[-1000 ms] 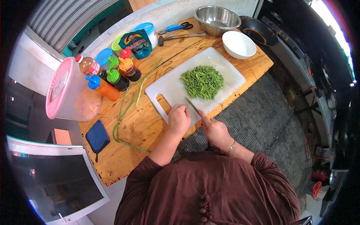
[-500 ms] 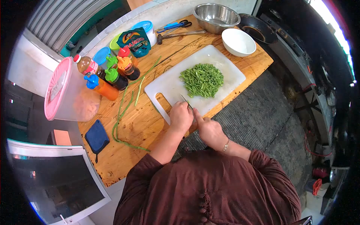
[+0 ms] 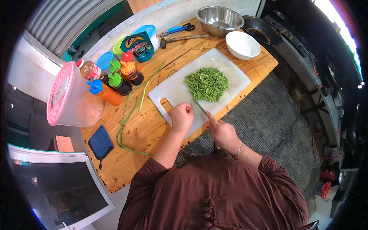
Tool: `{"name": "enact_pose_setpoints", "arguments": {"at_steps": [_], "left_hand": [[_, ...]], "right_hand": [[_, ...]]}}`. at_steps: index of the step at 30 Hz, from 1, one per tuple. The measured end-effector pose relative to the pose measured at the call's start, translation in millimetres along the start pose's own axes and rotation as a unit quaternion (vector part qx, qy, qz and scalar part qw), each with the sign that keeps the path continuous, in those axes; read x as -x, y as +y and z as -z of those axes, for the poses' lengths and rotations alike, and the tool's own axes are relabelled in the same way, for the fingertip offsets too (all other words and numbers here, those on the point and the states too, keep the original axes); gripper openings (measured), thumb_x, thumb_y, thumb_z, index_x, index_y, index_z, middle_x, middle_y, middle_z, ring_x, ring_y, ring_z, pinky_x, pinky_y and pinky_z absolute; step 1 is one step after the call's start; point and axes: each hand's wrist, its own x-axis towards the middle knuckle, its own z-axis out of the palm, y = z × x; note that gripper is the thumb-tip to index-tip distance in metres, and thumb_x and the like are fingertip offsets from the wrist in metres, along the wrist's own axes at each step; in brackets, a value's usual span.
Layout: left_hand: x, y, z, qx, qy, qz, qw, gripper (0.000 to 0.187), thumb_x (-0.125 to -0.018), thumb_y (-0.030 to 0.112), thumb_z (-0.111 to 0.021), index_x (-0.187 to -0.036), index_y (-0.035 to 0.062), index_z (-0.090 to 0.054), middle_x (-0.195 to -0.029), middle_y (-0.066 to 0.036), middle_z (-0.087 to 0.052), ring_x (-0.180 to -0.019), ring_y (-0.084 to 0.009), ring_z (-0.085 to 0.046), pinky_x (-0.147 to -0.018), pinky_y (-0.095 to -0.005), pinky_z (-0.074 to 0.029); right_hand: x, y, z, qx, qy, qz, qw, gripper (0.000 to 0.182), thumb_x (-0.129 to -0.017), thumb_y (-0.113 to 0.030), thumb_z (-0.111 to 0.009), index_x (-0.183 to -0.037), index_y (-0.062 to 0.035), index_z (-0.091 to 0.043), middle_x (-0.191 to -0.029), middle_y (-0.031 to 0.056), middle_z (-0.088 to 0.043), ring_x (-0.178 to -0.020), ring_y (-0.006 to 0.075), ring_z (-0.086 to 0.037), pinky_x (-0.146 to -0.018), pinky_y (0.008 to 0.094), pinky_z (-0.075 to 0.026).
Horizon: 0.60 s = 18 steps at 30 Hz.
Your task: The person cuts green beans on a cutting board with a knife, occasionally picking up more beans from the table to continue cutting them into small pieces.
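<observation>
My right hand (image 3: 225, 135) is closed round the handle of a knife (image 3: 201, 107), whose thin blade points up and left over the white cutting board (image 3: 168, 90). My left hand (image 3: 181, 116) is pinched shut over the board's near edge, left of the blade and apart from it; whatever its fingertips hold is too small to make out. A heap of chopped green beans (image 3: 207, 84) lies on the board just beyond the knife tip. Long uncut green beans (image 3: 122, 128) lie on the wooden table, left of the board.
Sauce bottles (image 3: 109, 94), a pink-lidded tub (image 3: 63, 97) and a teal pouch (image 3: 138, 46) stand at left. A blue cloth (image 3: 100, 142) lies nearer. Beyond the board are a hammer (image 3: 184, 38), scissors (image 3: 178, 29), a steel bowl (image 3: 220, 19), a white bowl (image 3: 243, 45) and a pan (image 3: 264, 30).
My hands have moved apart. The right hand has drawn the knife to the right, and the left hand has come away from the blade. The view has shifted slightly.
</observation>
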Motion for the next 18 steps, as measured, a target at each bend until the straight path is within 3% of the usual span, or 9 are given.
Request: {"name": "enact_pose_setpoints", "arguments": {"at_steps": [7, 13, 16, 18], "left_hand": [[-2.5, 15.5, 5.2, -0.051, -0.021, -0.006, 0.998, 0.010, -0.078, 0.009, -0.069, -0.079, -0.0008, -0.070, -0.073, -0.018, -0.069, -0.069, -0.0335, -0.069, -0.068, -0.0405, -0.055], [-1.9, 9.2, -1.9, -0.097, 0.011, -0.081, 0.992, 0.009, -0.077, 0.007, -0.066, -0.079, -0.0013, -0.070, -0.074, -0.021, -0.067, -0.073, -0.0378, -0.066, -0.070, -0.0457, -0.053], [2.5, 16.7, 4.0, -0.153, -0.014, -0.114, 0.982, 0.010, -0.077, 0.006, -0.065, -0.081, -0.0017, -0.070, -0.077, -0.022, -0.067, -0.076, -0.0382, -0.066, -0.072, -0.0462, -0.053], [3.3, 12.0, 1.8, -0.162, 0.005, -0.118, 0.980, 0.014, -0.078, 0.008, -0.067, -0.086, -0.0026, -0.072, -0.078, -0.020, -0.069, -0.073, -0.0335, -0.068, -0.072, -0.0415, -0.055]], "right_hand": [[3.1, -12.4, 4.9, -0.012, -0.017, 0.022, 1.000, 0.064, -0.088, -0.011, -0.056, -0.149, -0.0093, -0.038, -0.075, 0.0185, -0.062, -0.063, 0.0376, -0.065, -0.060, 0.0468, -0.054], [-8.3, -18.7, -6.7, -0.002, -0.061, -0.017, 0.998, 0.064, -0.087, -0.010, -0.053, -0.149, -0.0067, -0.038, -0.082, 0.0216, -0.066, -0.069, 0.0376, -0.067, -0.062, 0.0476, -0.055], [-28.3, -19.7, -12.5, -0.012, -0.038, -0.017, 0.999, 0.065, -0.086, -0.009, -0.053, -0.149, -0.0056, -0.036, -0.084, 0.0220, -0.067, -0.072, 0.0377, -0.068, -0.065, 0.0479, -0.055], [-32.6, -18.8, -13.9, -0.010, -0.034, -0.009, 0.999, 0.065, -0.087, -0.009, -0.052, -0.149, -0.0057, -0.036, -0.083, 0.0210, -0.067, -0.073, 0.0380, -0.068, -0.066, 0.0480, -0.055]]}}
